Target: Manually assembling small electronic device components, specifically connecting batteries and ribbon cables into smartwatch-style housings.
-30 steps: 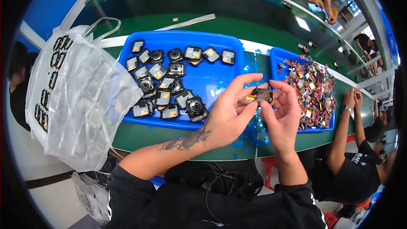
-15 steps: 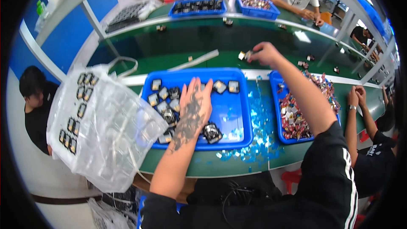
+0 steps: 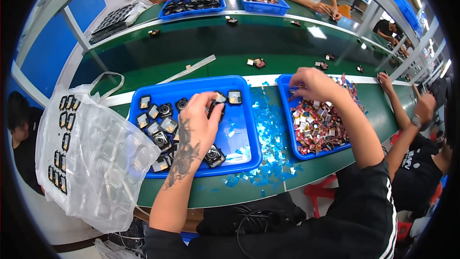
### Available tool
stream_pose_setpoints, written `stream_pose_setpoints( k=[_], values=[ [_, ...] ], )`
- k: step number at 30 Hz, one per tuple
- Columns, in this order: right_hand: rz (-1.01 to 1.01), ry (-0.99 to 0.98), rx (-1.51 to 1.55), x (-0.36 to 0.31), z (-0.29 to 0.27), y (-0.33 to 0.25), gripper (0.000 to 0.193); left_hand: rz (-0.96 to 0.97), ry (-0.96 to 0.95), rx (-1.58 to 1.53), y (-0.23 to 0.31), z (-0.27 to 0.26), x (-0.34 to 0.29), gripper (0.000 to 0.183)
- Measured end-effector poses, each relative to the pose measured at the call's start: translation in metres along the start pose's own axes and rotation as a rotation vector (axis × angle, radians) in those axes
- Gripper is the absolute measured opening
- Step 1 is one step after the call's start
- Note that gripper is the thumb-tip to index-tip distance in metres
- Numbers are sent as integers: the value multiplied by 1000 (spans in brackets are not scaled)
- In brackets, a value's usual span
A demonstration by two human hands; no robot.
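Observation:
My left hand (image 3: pixel 200 117) is over the left blue tray (image 3: pixel 256 158), its thumb and fingers curled round a black square watch case (image 3: pixel 215 109), mostly hidden by the hand. More watch cases, some with pale squares inside, lie in the tray; one (image 3: pixel 213 156) sits just below my wrist. My right hand (image 3: pixel 314 85) hovers over the back left of the right blue bin (image 3: pixel 290 136). Its fingers are bent but apart, with nothing visible between them. Small red and silver parts (image 3: pixel 316 127) fill that bin. Beyond it, a red and silver part (image 3: pixel 259 62) rests on the green belt.
Blue film scraps (image 3: pixel 268 139) litter the table between the containers. A clear plastic blister tray (image 3: pixel 103 163) holding several black frames overhangs the left tray's edge. A pale strip (image 3: pixel 191 69) lies on the belt. Co-workers sit across and at the right, where an arm (image 3: pixel 407 127) reaches in.
My right hand has left the part on the belt and come back over the right bin. My left hand, flat and spread before, has curled round a watch case. The view has shifted right.

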State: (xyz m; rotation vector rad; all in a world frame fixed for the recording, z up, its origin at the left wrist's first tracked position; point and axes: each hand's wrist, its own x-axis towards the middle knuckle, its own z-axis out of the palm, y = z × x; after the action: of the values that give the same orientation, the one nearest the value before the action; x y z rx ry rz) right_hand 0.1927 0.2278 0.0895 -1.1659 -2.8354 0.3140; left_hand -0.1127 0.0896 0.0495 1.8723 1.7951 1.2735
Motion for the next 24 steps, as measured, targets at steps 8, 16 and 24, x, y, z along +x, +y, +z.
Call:
stream_pose_setpoints(
  k=[8,16,24],
  values=[
    [85,292,244,-32,17,-28,13,-445,-360,-926,22,13,-15,26],
    [187,33,1260,-61,30,-108,10,-91,-481,-748,47,22,-30,38],
    [223,286,1390,-59,46,-134,16,-217,-480,-773,42,26,-34,15]
  ],
)
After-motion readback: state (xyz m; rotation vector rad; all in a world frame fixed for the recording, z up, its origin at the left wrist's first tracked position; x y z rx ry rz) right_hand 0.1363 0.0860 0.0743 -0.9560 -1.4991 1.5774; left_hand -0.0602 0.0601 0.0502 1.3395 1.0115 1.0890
